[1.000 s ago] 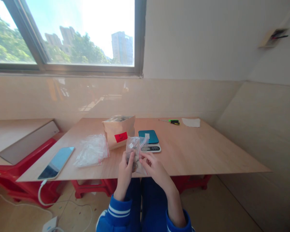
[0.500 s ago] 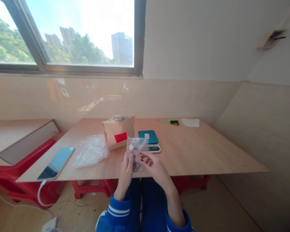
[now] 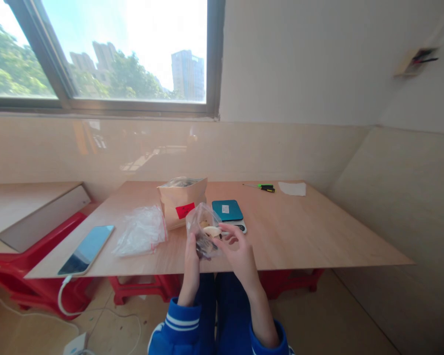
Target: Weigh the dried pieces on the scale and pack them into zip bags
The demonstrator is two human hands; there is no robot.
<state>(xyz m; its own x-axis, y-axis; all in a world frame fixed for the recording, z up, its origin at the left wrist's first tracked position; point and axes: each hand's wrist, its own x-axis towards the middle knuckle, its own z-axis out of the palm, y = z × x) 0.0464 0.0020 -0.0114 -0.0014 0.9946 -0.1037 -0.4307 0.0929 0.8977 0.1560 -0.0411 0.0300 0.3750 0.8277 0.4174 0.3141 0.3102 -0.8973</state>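
Note:
My left hand [image 3: 191, 259] grips a small clear zip bag [image 3: 197, 222] by its left side, just above the table's near edge. Dark and pale pieces, too blurred to name, lie inside it. At the bag's mouth, the thumb and fingers of my right hand [image 3: 237, 249] pinch a pale, flat, slice-like piece [image 3: 212, 231]. A kraft paper pouch [image 3: 170, 207] with a red label stands open right behind the bag. Partly covered by my right fingers is a kitchen scale [image 3: 227, 210] with a teal top.
A pile of clear zip bags [image 3: 140, 231] lies left of the pouch, beside a phone [image 3: 87, 250] on a white cable. Toward the back right are screwdrivers [image 3: 266, 187] and a white paper piece [image 3: 293, 188]. Red stools [image 3: 144, 287] stand under the table.
The bag has shifted slightly left and its mouth now gapes wider. A pale flat piece now shows between my right fingers, which were at the bag's right side before.

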